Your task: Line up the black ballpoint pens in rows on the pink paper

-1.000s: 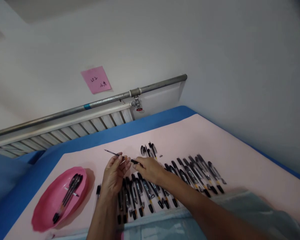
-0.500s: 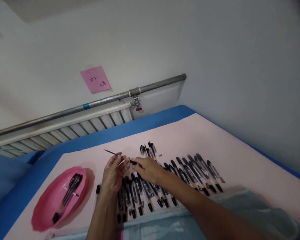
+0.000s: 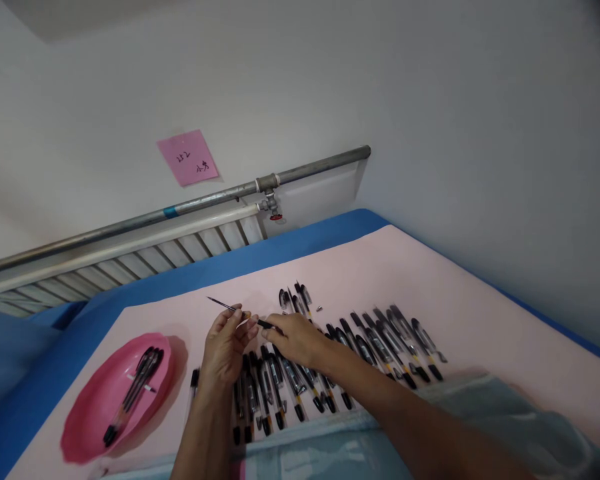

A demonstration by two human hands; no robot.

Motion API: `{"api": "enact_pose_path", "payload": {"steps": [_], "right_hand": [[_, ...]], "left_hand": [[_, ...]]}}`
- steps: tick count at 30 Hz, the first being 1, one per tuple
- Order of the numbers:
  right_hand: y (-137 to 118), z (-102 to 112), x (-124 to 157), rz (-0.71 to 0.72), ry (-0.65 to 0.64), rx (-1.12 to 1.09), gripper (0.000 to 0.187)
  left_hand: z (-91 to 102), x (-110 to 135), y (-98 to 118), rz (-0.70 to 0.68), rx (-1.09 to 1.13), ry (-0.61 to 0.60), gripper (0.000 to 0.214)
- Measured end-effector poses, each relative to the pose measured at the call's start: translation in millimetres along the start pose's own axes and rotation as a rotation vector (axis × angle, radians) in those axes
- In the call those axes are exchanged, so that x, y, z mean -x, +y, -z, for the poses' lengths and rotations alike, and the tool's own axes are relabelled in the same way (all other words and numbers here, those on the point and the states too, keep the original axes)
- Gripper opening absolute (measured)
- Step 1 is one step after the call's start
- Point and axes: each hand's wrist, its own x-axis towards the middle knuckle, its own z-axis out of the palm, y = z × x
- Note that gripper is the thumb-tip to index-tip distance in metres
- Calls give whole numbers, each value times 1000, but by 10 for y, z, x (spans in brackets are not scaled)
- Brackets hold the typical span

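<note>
My left hand (image 3: 227,347) pinches a thin black pen refill (image 3: 222,305) whose tip points up and to the left. My right hand (image 3: 300,339) is closed round a black pen part (image 3: 266,325) that meets the refill between the two hands. Both hands hover over a row of several black pens (image 3: 330,363) laid side by side on the pink mat (image 3: 460,293). A few loose pen caps (image 3: 295,298) lie just beyond my right hand.
A pink oval tray (image 3: 85,413) at the left holds several assembled pens (image 3: 133,393). One pen (image 3: 194,383) lies alone beside my left wrist. A blue surface (image 3: 260,257) borders the mat, with a radiator and metal pipe (image 3: 220,197) behind. A pink note (image 3: 187,157) sticks on the wall.
</note>
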Motion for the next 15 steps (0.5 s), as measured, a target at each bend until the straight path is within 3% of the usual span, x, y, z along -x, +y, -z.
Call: {"api": "enact_pose_path", "payload": {"steps": [5,11,15], "right_hand": [[5,0,11,1,46,103,26],[61,-91,-28,1,21,-167,24],[58,-89,-30,3,23,-189,20]], "left_hand": [[-29,13,-11,-35,-27,5,18],[-35,25,22,-64,-29,-9,22],[-28,33,38,-78,-65,-10,25]]}}
